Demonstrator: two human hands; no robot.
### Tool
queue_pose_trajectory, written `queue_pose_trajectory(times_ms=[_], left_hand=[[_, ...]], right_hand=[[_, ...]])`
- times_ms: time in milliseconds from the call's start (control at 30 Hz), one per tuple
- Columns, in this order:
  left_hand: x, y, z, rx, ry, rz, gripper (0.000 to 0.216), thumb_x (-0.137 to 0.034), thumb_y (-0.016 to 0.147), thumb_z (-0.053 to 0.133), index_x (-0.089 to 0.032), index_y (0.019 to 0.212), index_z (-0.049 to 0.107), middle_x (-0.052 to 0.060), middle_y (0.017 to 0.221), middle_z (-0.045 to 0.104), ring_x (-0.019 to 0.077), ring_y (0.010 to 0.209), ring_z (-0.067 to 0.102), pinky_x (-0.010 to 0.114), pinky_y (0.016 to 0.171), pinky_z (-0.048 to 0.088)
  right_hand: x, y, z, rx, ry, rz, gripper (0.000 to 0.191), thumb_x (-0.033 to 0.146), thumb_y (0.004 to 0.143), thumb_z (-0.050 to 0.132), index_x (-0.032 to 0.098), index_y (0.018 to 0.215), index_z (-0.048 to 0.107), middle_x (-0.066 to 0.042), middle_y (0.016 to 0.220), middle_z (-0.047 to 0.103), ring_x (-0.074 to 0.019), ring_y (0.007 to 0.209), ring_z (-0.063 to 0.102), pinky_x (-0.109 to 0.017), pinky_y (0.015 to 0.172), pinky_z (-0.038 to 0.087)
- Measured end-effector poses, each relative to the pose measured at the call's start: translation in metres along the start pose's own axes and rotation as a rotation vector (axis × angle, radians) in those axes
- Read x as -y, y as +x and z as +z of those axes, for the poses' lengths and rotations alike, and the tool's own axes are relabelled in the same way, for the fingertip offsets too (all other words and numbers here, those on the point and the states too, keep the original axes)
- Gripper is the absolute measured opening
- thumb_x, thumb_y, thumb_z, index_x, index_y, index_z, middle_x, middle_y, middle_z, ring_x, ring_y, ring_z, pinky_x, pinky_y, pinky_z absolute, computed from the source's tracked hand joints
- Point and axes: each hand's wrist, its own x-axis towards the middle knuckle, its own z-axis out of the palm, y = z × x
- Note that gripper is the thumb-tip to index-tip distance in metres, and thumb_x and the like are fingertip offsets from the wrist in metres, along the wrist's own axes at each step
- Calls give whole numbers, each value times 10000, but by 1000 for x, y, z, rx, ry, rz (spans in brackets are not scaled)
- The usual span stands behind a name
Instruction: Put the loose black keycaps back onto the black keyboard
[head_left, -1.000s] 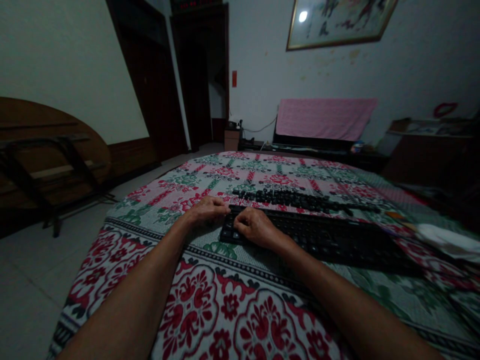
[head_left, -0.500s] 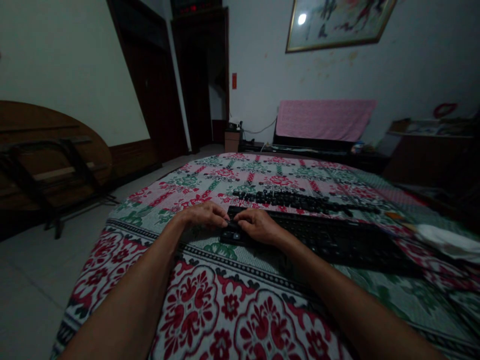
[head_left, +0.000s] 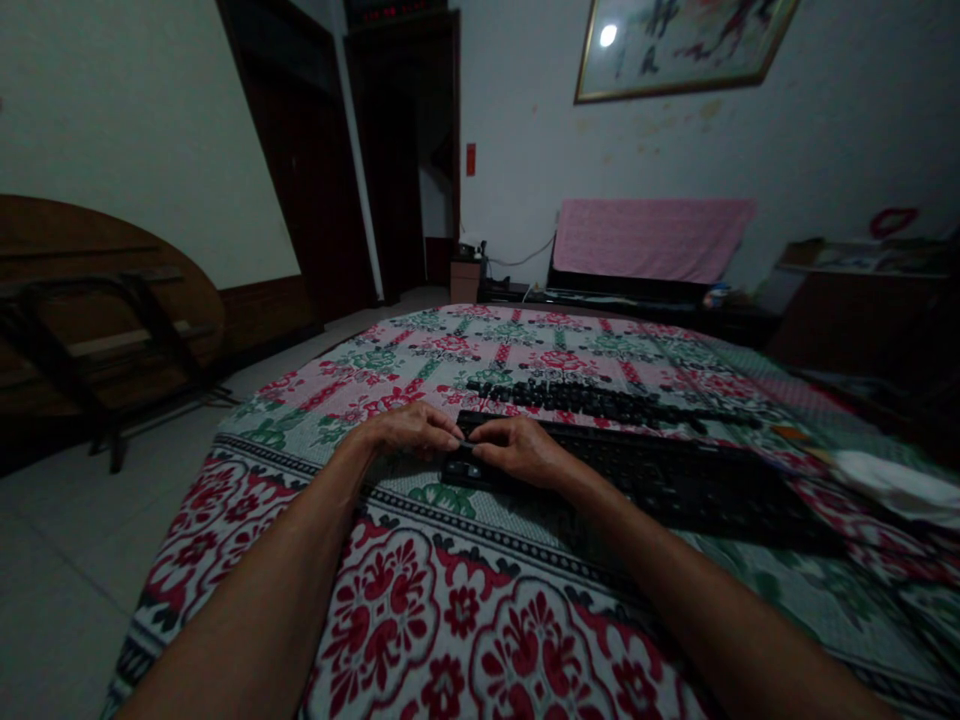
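A black keyboard (head_left: 675, 480) lies across a flowered red, green and white cloth (head_left: 420, 600). My left hand (head_left: 409, 430) rests at the keyboard's left end, its fingers curled and pinched against the frame's corner. My right hand (head_left: 517, 452) lies on the leftmost keys with its fingers bent, fingertips almost meeting those of the left hand. What the fingertips pinch is too dark and small to make out. Beyond the keyboard, several loose black keycaps (head_left: 600, 398) stand in rows on the cloth.
A white cloth or paper (head_left: 892, 480) lies at the right edge of the covered surface. A folded round wooden table (head_left: 97, 310) leans at the left wall. A dark doorway (head_left: 405, 160) and a pink-covered cabinet (head_left: 645, 240) stand at the back.
My left hand has slid right from the cloth to the keyboard's left end. My right hand's fingers have drawn up toward it, and the fingertips have come together.
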Motion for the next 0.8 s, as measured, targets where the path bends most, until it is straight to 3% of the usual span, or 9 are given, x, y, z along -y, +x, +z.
queue_pose_trajectory(times_ms=[800], left_hand=[[2, 0, 1, 6, 44, -46, 398, -331, 538, 679, -128, 879, 648, 4, 607, 570, 73, 506, 464, 204, 498, 373]], right_hand=[[-1, -1, 3, -2, -60, 41, 219, 275, 673, 550, 166, 839, 641, -4, 750, 645, -105, 643, 565, -182, 559, 395]])
